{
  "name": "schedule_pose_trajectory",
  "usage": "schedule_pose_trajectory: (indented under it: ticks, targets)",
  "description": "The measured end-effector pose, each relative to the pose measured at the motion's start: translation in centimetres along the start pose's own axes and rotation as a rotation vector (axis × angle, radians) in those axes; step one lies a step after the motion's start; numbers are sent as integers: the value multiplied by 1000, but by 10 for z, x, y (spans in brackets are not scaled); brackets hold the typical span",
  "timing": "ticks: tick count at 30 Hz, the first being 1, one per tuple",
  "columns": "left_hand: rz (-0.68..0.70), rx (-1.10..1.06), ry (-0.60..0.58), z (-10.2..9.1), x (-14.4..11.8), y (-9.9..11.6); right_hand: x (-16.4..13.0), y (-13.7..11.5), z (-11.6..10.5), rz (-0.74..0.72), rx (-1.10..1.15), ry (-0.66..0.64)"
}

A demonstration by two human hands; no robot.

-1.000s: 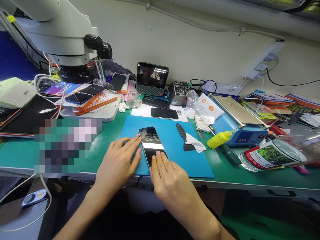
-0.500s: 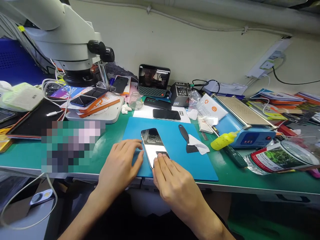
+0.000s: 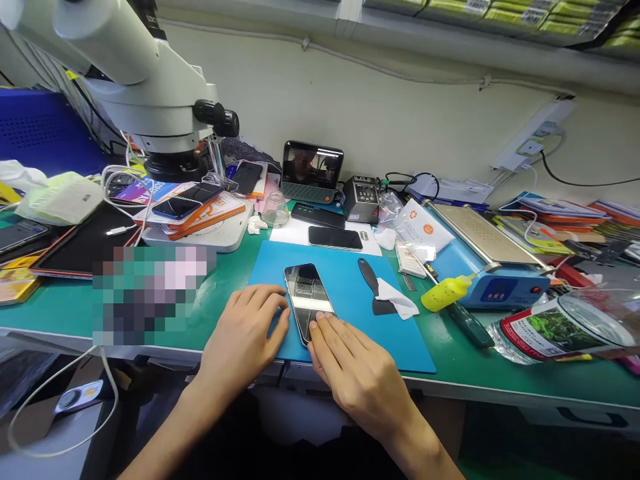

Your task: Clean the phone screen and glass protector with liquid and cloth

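A smartphone (image 3: 304, 293) lies face up on a blue work mat (image 3: 400, 347), tilted slightly, its glossy dark screen reflecting light. My right hand (image 3: 357, 367) rests on its lower right part, fingers stretched out side by side and flat on the glass; the thumb is mostly hidden beneath them. At the phone's left edge is my left hand (image 3: 247, 333), fingers bent and the thumb apart from them, holding nothing. Whether its fingertips touch the phone, I cannot tell. Right of the phone, a black scraper (image 3: 369, 275) lies with a white cloth (image 3: 397, 298) over its blade.
Behind the mat lies another phone (image 3: 335, 237). A microscope (image 3: 150, 113) stands at the left. On the right are a yellow bottle (image 3: 445, 294), a blue heating machine (image 3: 515, 290), a green-handled tool (image 3: 470, 325) and a labelled clear jar (image 3: 555, 327). A propped-up screen (image 3: 311, 167) stands at the back.
The camera view has tilted up, so shelf goods now show at the top. Both hands keep nearly the same places at the phone, and the reflection on its screen has shifted.
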State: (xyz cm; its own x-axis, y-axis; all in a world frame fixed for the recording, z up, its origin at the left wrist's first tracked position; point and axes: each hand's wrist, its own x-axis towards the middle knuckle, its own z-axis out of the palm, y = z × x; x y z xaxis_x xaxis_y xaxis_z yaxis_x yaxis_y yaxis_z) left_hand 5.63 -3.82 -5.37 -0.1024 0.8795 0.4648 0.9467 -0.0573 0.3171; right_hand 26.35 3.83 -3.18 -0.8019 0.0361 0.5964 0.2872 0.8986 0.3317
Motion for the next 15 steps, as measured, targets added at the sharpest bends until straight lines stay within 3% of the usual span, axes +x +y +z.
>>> schedule_pose_trajectory:
  ticks: [6,10,15]
  targets:
    - [6,-15,25,1,0,1,6,17,0,42,133,80]
    - [9,-30,45,4,-1,0,6,27,5,284,340,127]
    - [32,-53,79,4,-2,-2,-3,37,11,672,404,217]
